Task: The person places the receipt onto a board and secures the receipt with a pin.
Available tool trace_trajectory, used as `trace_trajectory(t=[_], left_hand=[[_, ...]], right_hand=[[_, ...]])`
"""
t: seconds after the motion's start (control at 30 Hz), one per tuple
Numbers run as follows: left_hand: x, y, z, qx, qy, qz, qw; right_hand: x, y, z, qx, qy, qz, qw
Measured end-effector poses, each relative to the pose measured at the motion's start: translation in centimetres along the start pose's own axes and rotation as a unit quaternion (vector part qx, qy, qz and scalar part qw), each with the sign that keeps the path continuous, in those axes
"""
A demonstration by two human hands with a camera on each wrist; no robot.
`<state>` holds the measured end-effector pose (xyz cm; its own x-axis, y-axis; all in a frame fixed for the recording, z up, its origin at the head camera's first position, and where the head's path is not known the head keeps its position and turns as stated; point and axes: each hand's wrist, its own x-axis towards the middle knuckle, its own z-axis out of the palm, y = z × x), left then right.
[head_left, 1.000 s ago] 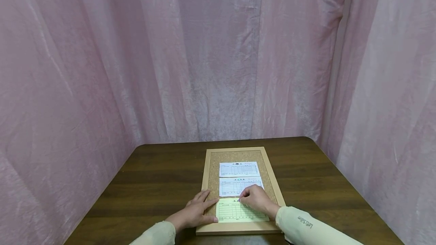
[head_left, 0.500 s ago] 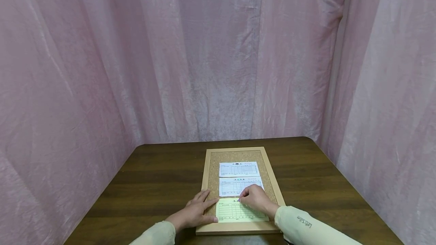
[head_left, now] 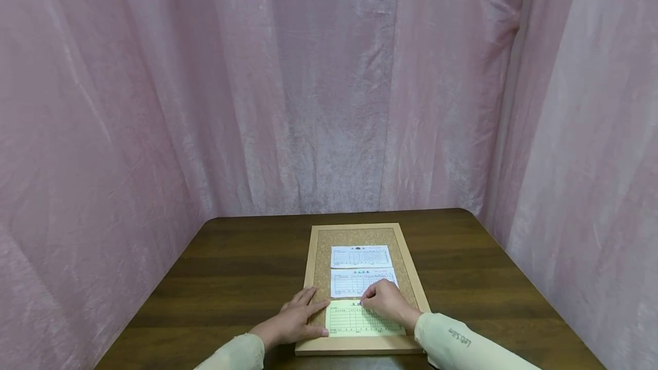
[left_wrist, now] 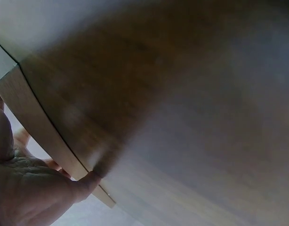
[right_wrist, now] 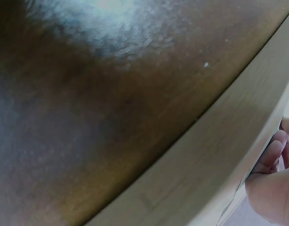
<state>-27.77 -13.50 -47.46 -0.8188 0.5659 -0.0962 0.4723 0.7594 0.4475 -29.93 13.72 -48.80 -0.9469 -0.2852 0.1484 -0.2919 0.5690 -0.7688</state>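
A cork board [head_left: 323, 256] with a light wooden frame lies on the table. On it, in a column, are two white printed forms, the far form [head_left: 360, 257] and the middle form [head_left: 346, 284], and a yellow-green form [head_left: 343, 321] nearest me. My right hand [head_left: 388, 304] pinches a small purple push pin [head_left: 361, 302] at the top middle of the yellow-green form; its fingers hide most of the pin. My left hand [head_left: 295, 321] rests with spread fingers over the board's left frame, thumb and index finger at the form's left corners.
The dark wooden table [head_left: 247, 267] surrounds the board on all sides. Pink curtains [head_left: 329, 84] hang behind and beside it. A dark spot [head_left: 358, 248] and a green spot [head_left: 361, 272] mark the top middle of the white forms.
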Motion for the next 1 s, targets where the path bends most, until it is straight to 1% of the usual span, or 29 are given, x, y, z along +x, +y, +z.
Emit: trace_trajectory(t=[0.23, 0.4, 0.53, 0.73, 0.9, 1.0], left_hand=[[-0.1, 0.2, 0.2, -0.008, -0.007, -0.002, 0.9999], [0.2, 0.7, 0.1, -0.009, -0.010, -0.001, 0.9999], [0.5, 0.9, -0.1, -0.015, -0.022, -0.002, 0.9996], [0.4, 0.7, -0.6, -0.024, -0.041, 0.004, 0.9989], [0.2, 0.6, -1.0, -0.053, -0.059, 0.001, 0.9968], [0.0, 0.3, -0.8, -0.071, -0.069, 0.001, 0.9951]], right_hand=[[-0.3, 0.2, 0.0, 0.006, -0.007, -0.002, 1.000], [-0.6, 0.5, -0.4, 0.002, -0.007, -0.002, 1.000], [-0.8, 0.8, -0.7, 0.002, -0.010, -0.004, 1.000], [-1.0, 0.9, -0.7, 0.005, -0.024, -0.013, 1.000], [-1.2, 1.2, -0.7, 0.005, -0.026, -0.025, 0.999], [-1.6, 1.3, -0.7, 0.000, -0.033, -0.022, 0.999]])
